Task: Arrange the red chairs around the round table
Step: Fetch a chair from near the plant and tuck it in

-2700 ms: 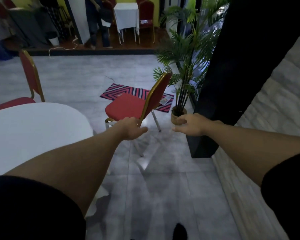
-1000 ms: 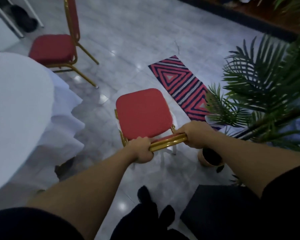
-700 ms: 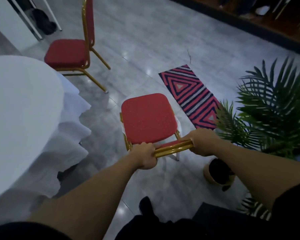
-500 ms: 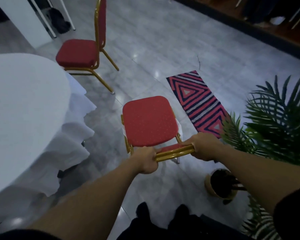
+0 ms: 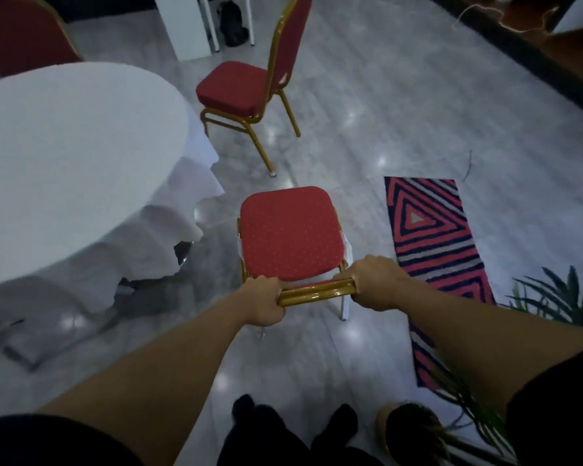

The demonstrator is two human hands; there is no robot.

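Observation:
A red chair [image 5: 288, 230] with a gold frame stands right below me, seen from behind and above. My left hand [image 5: 262, 301] grips the left end of its gold top rail, and my right hand [image 5: 374, 284] grips the right end. The round table [image 5: 64, 146] under a white cloth fills the left. The held chair sits a short way off the cloth's right edge. A second red chair [image 5: 236, 85] stands beyond it, close to the table's far right side. The back of a third red chair [image 5: 21, 31] shows at the top left, behind the table.
A striped red, black and grey rug [image 5: 431, 237] lies on the grey tiles right of the held chair. A potted palm [image 5: 414, 435] stands at the lower right by my feet. A white panel and a dark bag [image 5: 231, 23] are at the top.
Both hands have kept their grip on the top rail. The chair and I have moved left, away from the palm; the rug now lies to the chair's right and the table looks closer.

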